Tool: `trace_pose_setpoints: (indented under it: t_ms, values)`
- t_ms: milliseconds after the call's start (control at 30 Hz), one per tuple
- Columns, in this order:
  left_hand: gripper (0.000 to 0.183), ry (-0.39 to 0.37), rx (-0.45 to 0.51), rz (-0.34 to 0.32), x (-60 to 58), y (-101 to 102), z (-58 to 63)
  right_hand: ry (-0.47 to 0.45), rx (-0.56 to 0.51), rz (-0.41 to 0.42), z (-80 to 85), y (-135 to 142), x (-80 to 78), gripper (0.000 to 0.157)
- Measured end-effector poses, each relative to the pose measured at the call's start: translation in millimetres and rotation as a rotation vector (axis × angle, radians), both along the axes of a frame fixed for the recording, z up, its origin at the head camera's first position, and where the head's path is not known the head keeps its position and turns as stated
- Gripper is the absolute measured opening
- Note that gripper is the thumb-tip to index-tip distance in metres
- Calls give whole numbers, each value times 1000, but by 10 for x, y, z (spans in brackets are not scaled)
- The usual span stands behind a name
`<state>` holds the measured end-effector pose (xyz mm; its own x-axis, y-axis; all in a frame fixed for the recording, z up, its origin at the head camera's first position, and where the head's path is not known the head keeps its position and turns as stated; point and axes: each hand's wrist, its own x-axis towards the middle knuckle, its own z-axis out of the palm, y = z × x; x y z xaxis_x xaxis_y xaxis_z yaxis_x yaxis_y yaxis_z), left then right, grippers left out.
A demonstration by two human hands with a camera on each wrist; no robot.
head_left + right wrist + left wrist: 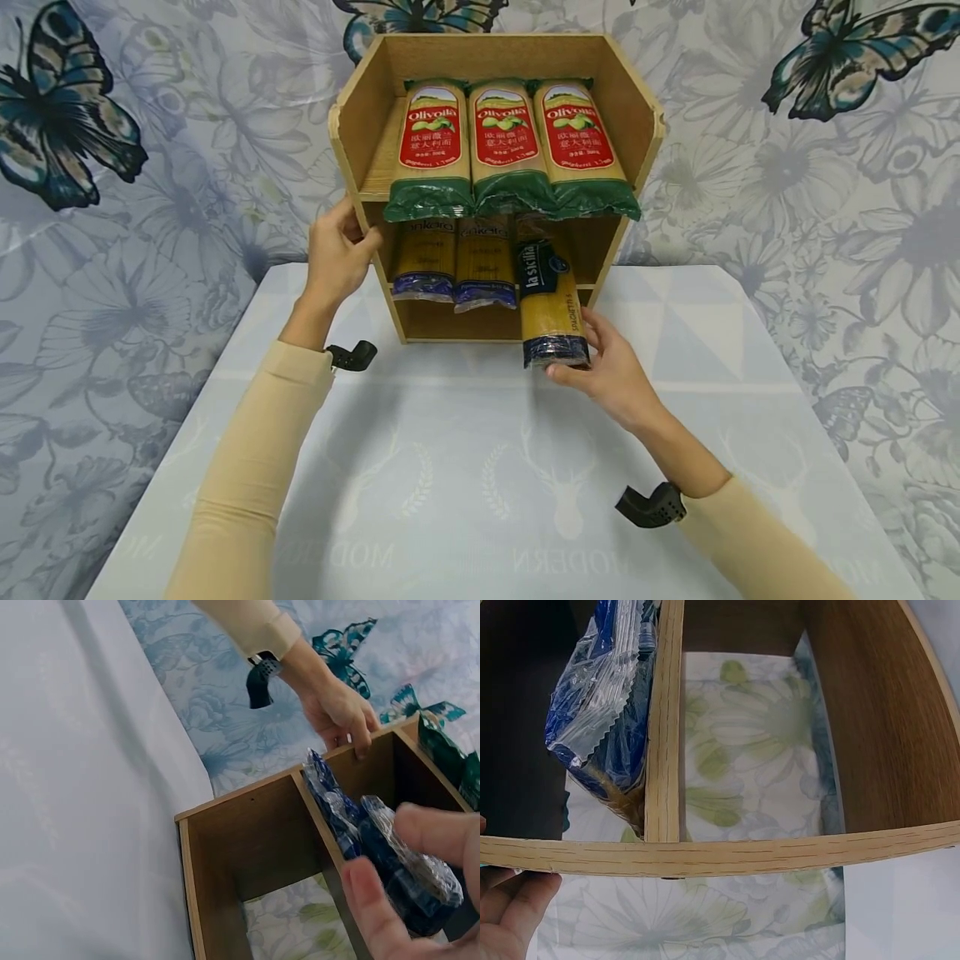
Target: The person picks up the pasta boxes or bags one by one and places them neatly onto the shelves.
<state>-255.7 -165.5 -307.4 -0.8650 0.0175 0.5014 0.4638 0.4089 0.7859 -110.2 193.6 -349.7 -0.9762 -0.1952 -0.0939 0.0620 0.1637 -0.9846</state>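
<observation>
My left hand [336, 257] grips the left side edge of a wooden shelf unit [491, 52] in the head view. In my right hand [617, 373] is the lower end of a yellow spaghetti pack [553, 310] with a dark blue label, thumb in front and fingers at its right side. The pack tilts out over the front of the middle shelf, its upper end inside. Left of it on that shelf lie two yellow pasta packs [424, 260] with blue ends. In the right wrist view, thumb and finger flank the pack's crinkled end [409, 862].
Three red-labelled spaghetti packs [507, 137] with green ends fill the top shelf, their ends overhanging its front edge. The bottom compartment [754, 750] shows patterned cloth through its open back. The unit stands on a pale table [450, 467] before a flowered, butterfly-printed backdrop [862, 208].
</observation>
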Motion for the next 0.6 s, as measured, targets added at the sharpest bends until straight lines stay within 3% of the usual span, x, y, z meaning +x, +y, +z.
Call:
trace_pose_setpoints:
  t_ms: [233,600]
  values:
    - [47,-3,-2,4,4,-3,10,29,101,-89,-12,-51,9,92]
    - [48,-1,14,-11,11,0,7,83,164,-108,-12,-66,-215,88]
